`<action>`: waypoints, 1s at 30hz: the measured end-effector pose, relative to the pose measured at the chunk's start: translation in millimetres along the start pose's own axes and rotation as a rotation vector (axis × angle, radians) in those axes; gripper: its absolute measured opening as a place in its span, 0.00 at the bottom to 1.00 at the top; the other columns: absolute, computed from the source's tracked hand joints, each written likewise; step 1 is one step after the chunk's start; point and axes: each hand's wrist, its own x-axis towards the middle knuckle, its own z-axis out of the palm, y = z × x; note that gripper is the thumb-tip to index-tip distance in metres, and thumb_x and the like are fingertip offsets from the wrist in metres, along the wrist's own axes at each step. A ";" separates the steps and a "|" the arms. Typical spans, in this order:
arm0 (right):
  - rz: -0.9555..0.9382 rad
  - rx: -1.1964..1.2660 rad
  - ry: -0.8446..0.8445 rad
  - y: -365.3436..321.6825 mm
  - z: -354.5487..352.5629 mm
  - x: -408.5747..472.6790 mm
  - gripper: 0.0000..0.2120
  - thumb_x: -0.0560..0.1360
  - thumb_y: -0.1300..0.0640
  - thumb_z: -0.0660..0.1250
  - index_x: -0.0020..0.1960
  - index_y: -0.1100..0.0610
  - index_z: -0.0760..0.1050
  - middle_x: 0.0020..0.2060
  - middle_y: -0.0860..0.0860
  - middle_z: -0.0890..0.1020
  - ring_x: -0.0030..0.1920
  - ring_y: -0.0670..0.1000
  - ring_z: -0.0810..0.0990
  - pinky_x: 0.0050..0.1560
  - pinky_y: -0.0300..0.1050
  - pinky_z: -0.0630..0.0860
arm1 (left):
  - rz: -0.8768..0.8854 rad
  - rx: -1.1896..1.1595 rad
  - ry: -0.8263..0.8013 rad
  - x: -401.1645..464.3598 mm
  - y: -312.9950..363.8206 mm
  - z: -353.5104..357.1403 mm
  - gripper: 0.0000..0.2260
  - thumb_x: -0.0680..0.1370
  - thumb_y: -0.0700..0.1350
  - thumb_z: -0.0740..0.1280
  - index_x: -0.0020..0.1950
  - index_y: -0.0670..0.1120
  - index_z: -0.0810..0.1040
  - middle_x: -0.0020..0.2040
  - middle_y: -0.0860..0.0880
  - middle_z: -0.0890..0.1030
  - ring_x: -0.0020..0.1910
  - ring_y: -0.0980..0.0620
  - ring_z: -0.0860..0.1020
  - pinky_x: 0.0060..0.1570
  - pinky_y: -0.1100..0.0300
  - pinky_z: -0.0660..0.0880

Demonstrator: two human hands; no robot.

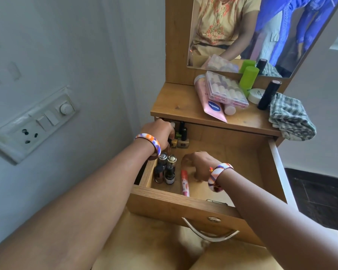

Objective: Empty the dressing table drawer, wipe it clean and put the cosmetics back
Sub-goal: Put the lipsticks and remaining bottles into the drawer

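The head view looks down into the open drawer [187,201], and both hands are inside it. The left hand [160,133] reaches to the far left corner, its fingers curled downward around a small bottle [170,142]; the bottle is mostly hidden, so I cannot tell what kind it is. Just beside it stand nail polish bottles [182,140] with dark caps. The right hand [198,165] is over the drawer floor near the middle, fingers bent under the palm; I cannot tell whether it holds something. Each wrist wears a bangle [149,142] in orange, white and purple.

Along the left wall of the drawer, near the front, stand dark bottles [167,170] with silver caps. A red tube [184,183] lies on the floor beside them, to the left of the right hand.

On the table top [174,106] behind the drawer lies a pink tube [213,108] with the word "Vaseline" on a blue label. A clear box [225,90] of lipsticks rests partly on it. To the right are a green bottle [248,76], a white jar [257,95] whose writing is too small to read, a black stick [268,95], and a checked cloth [291,117] hanging over the edge. The mirror [252,30] stands behind them.
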 end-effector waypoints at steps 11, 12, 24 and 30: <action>-0.211 -0.099 -0.089 8.3 -0.1 -14.9 0.17 0.73 0.67 0.67 0.59 0.54 0.78 0.56 0.52 0.79 0.56 0.52 0.78 0.54 0.40 0.77 | -0.019 0.056 -0.043 1.8 -2.4 8.0 0.13 0.75 0.41 0.68 0.59 0.46 0.80 0.55 0.45 0.81 0.50 0.45 0.80 0.40 0.62 0.71; -0.201 -0.111 -0.104 9.6 1.3 -14.1 0.16 0.72 0.66 0.68 0.57 0.54 0.79 0.55 0.52 0.80 0.55 0.53 0.79 0.54 0.42 0.78 | -0.018 0.063 -0.045 1.8 -1.6 8.6 0.13 0.75 0.41 0.68 0.59 0.46 0.80 0.55 0.45 0.81 0.50 0.46 0.80 0.40 0.62 0.71; 0.101 0.403 0.133 30.2 -14.2 1.1 0.08 0.74 0.65 0.66 0.53 0.61 0.74 0.46 0.57 0.79 0.48 0.58 0.82 0.41 0.44 0.79 | 0.014 0.017 -0.066 3.5 -5.8 7.1 0.14 0.74 0.44 0.70 0.59 0.44 0.79 0.55 0.44 0.80 0.51 0.46 0.79 0.46 0.60 0.76; 0.046 0.361 0.183 3.5 0.1 25.7 0.11 0.73 0.65 0.67 0.55 0.61 0.77 0.50 0.58 0.81 0.48 0.56 0.81 0.51 0.48 0.80 | 0.018 -0.170 0.006 3.8 -17.7 0.6 0.16 0.70 0.46 0.74 0.57 0.47 0.80 0.57 0.49 0.78 0.52 0.51 0.75 0.46 0.61 0.70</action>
